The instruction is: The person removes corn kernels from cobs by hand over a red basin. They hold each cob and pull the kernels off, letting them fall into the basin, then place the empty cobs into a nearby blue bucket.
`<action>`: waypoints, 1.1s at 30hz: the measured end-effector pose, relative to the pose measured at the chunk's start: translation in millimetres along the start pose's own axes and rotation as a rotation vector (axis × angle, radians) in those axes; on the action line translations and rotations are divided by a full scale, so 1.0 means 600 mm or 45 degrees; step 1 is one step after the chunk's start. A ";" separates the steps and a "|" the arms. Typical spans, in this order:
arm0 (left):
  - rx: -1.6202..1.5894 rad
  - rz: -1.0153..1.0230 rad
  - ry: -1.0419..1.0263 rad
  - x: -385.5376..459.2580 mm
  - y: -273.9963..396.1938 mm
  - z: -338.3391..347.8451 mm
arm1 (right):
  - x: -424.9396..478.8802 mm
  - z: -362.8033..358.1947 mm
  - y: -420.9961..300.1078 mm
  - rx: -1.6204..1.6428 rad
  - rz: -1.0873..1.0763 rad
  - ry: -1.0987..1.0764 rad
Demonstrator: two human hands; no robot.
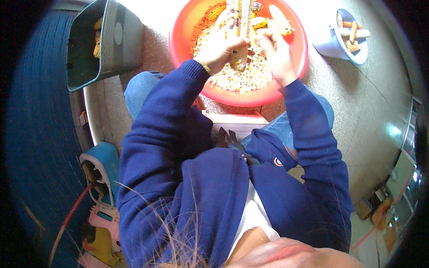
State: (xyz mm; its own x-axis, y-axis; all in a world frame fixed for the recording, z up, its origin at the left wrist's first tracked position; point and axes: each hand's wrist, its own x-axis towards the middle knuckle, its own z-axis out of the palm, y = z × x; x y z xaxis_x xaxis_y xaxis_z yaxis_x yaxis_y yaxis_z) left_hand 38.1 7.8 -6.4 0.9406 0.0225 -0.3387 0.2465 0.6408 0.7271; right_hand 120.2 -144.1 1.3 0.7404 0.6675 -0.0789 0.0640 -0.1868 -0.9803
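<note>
My left hand (219, 52) grips a partly stripped corn cob (239, 18) with pale and some dark kernels. One side of the cob shows bare ridged rows, and its lower end sticks out below my fingers. Close by on the right is my right hand (276, 55), blurred, with curled fingers; whether it holds anything cannot be made out. Both hands are over a red plastic basin (181, 40). Loose corn kernels (239, 80) cover its bottom, mostly pale and orange towards the left. Yellow corn cobs (281, 20) lie at the basin's far side, partly washed out by glare.
Left of the basin, a grey-green bin (124, 43) holds several corn cobs. A light-blue bucket (326, 43) with stripped cobs leans on the tiled floor (375, 104) at right. A blue curtain-like sheet (40, 100) hangs at far left, above a blue-and-pink plastic object (109, 174).
</note>
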 end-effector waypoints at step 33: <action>1.836 0.705 0.257 -0.052 -0.015 0.063 | 0.078 0.000 -0.030 0.461 -0.010 0.496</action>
State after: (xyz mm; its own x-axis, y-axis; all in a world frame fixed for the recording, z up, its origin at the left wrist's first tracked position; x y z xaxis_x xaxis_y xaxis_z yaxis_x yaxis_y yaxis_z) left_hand 15.6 -27.6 20.1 0.9701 0.1733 0.1701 0.0112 -0.7316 0.6817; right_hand 153.9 -109.7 15.3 0.9388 0.3381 -0.0658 -0.1136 0.1236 -0.9858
